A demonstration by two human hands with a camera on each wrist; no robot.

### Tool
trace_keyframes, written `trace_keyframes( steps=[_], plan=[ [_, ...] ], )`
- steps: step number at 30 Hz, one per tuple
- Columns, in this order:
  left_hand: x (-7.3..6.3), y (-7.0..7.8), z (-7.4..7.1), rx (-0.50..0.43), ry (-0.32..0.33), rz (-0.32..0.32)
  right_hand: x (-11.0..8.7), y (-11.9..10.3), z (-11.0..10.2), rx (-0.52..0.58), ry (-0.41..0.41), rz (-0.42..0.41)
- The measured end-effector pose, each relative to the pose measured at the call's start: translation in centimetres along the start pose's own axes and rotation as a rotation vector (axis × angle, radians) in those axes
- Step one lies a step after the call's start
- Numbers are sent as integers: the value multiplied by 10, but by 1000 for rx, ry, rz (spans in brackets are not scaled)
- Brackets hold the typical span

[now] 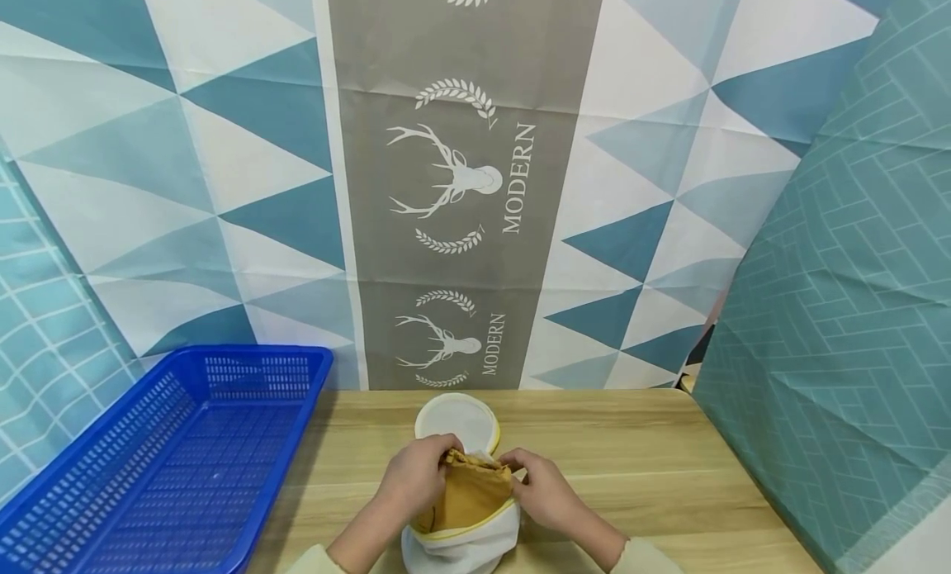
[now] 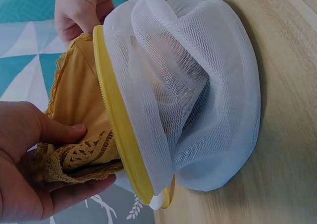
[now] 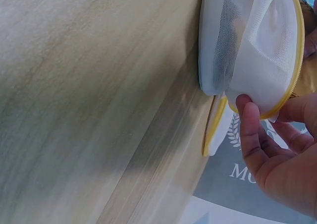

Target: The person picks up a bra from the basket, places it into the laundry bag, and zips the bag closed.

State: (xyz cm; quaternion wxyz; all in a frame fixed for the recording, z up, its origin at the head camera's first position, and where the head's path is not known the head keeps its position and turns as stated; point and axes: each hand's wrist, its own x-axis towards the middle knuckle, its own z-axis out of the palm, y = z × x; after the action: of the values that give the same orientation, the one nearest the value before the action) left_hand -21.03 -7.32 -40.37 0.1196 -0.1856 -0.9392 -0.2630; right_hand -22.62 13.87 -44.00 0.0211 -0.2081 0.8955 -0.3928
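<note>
A mustard, lace-trimmed garment (image 1: 475, 491) sticks up out of the open mouth of a white mesh laundry bag (image 2: 218, 85). My left hand (image 1: 416, 475) pinches the garment's lace edge, thumb on top and fingers underneath in the left wrist view. On the opposite side, my right hand (image 3: 282, 154) holds the bag at its yellow zip rim (image 3: 297, 70), its fingertips close beside the garment. The bag's round flap (image 1: 456, 421), white with a yellow border, lies folded back behind the opening. The garment's lower part is hidden inside the bag.
A blue plastic basket (image 1: 186, 475) with perforated walls stands at the left of the wooden table (image 1: 631, 458). Behind the table hangs a patterned cloth (image 1: 446, 227) with triangles and deer heads. A teal sheet (image 1: 839, 334) borders the right side.
</note>
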Motion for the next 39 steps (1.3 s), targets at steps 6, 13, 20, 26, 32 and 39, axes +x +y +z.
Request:
trace_keyframes(
  steps=[6, 13, 20, 26, 32, 39],
  plan=[
    [2, 1, 2, 54, -12, -2, 2, -1, 0, -8, 6, -3],
    [4, 3, 3, 120, -38, 1, 4, -4, -2, -9, -2, 0],
    [4, 5, 3, 161, -41, 20, 7, -8, -3, -22, -3, -14],
    [5, 7, 6, 211, -22, 50, 9, -9, -3, -44, 8, -24],
    [5, 11, 9, 271, -1, 66, 9, -13, -5, -49, -5, -17],
    [6, 12, 14, 315, -24, 54, 10, -17, -6, -88, 5, -23]
  ],
)
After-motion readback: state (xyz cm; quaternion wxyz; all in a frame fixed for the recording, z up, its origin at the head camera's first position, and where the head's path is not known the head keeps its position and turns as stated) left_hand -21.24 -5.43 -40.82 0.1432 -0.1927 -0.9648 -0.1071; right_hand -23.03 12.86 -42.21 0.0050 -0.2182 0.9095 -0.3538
